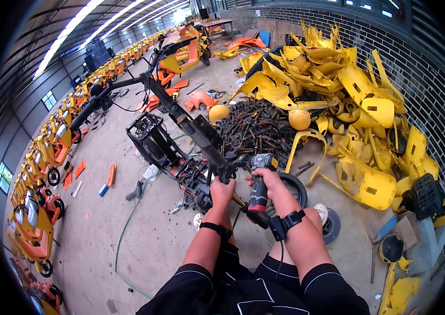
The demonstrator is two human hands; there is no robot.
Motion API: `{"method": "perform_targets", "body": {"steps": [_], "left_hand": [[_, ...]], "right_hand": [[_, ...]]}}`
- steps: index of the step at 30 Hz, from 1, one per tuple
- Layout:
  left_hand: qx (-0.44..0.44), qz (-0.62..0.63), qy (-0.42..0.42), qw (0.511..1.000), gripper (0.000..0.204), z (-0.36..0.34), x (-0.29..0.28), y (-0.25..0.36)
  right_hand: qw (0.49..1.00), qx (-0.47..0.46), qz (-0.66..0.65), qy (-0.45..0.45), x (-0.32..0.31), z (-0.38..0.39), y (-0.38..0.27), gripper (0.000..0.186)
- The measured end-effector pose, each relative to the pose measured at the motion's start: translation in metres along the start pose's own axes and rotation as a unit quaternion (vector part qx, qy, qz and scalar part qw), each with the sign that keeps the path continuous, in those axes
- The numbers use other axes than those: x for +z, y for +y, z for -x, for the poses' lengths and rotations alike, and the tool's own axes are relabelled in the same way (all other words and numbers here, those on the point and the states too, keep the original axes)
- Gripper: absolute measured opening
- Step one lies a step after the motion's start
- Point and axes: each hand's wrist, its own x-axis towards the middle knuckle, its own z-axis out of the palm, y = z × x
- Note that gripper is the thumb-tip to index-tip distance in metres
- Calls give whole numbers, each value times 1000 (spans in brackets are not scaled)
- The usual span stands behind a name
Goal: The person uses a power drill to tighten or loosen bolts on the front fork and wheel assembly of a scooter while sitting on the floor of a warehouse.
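Observation:
In the middle stands a stripped black scooter frame, its handlebar rising to the upper left and its battery cage leaning behind. My left hand is closed on a black joint low on the steering column. My right hand grips a black cordless power tool with a red band, held upright just right of the column. Its lower end is beside a black tyre on the floor.
Piled yellow body panels fill the right, beside heaped dark metal parts. Rows of yellow-orange scooters line the left. A green hose, loose orange pieces, and wheel discs lie on the concrete floor.

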Motion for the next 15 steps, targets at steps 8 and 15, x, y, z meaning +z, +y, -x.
{"method": "perform_targets", "body": {"steps": [8, 15], "left_hand": [[15, 2, 14, 1000, 41, 4, 0, 6], [6, 30, -3, 1000, 43, -1, 2, -4]], "right_hand": [[1000, -8, 20, 8, 0, -4, -1, 25], [1000, -14, 12, 12, 5, -2, -1, 23]]}}
